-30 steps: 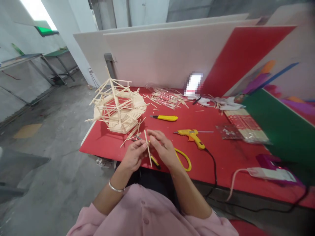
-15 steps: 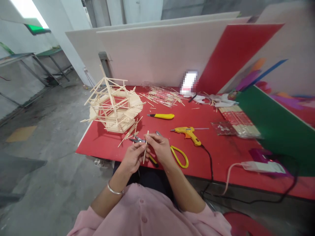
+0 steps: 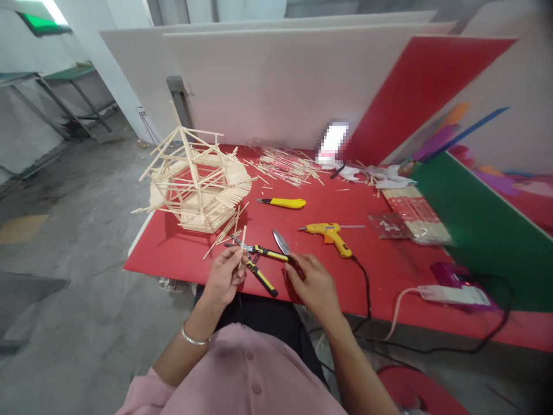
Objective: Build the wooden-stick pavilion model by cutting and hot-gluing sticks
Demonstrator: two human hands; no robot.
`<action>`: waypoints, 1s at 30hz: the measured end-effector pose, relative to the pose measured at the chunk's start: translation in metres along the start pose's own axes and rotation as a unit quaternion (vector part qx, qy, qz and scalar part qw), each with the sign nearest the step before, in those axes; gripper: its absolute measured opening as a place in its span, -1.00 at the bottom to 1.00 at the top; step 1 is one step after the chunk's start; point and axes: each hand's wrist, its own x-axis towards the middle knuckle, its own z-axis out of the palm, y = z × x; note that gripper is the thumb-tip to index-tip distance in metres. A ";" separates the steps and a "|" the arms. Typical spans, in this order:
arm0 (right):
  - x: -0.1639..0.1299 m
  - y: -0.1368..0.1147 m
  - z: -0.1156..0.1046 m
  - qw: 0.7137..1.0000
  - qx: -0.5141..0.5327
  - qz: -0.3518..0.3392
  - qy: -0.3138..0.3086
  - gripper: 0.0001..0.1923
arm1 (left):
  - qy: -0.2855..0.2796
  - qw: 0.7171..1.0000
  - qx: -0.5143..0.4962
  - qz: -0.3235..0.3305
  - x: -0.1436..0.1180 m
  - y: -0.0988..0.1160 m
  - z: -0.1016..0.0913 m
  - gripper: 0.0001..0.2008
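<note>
The left hand [image 3: 224, 276] pinches a stick [image 3: 242, 246] upright, clear of the red table [image 3: 389, 259]; the right hand [image 3: 313, 283] closes on scissors [image 3: 281, 243], blades raised. Behind stands the stick model [image 3: 194, 184], the glue gun [image 3: 330, 235] within reach, and pliers [image 3: 259, 262] between the hands.

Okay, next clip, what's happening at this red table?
A person in a pink top sits at a red table. The left hand pinches a thin wooden stick upright. The right hand is on the scissors, whose blades point up off the table. Yellow-and-black pliers lie between the hands. A stick-built model house stands at the left corner, with a yellow glue gun and a utility knife further back.
</note>
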 end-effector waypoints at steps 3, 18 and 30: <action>0.000 -0.021 0.007 0.997 -0.051 -0.065 -0.010 -0.61 | 0.020 1.000 0.011 0.020 0.002 -0.001 -0.005 -0.73; 0.042 -0.049 -0.005 0.960 -0.027 -0.020 -0.278 -0.43 | 0.088 0.991 0.039 0.096 -0.010 0.026 -0.024 -0.68; -0.006 -0.046 -0.019 0.588 0.705 0.176 -0.356 -0.01 | 0.054 0.989 0.069 0.116 -0.009 0.033 -0.005 -0.68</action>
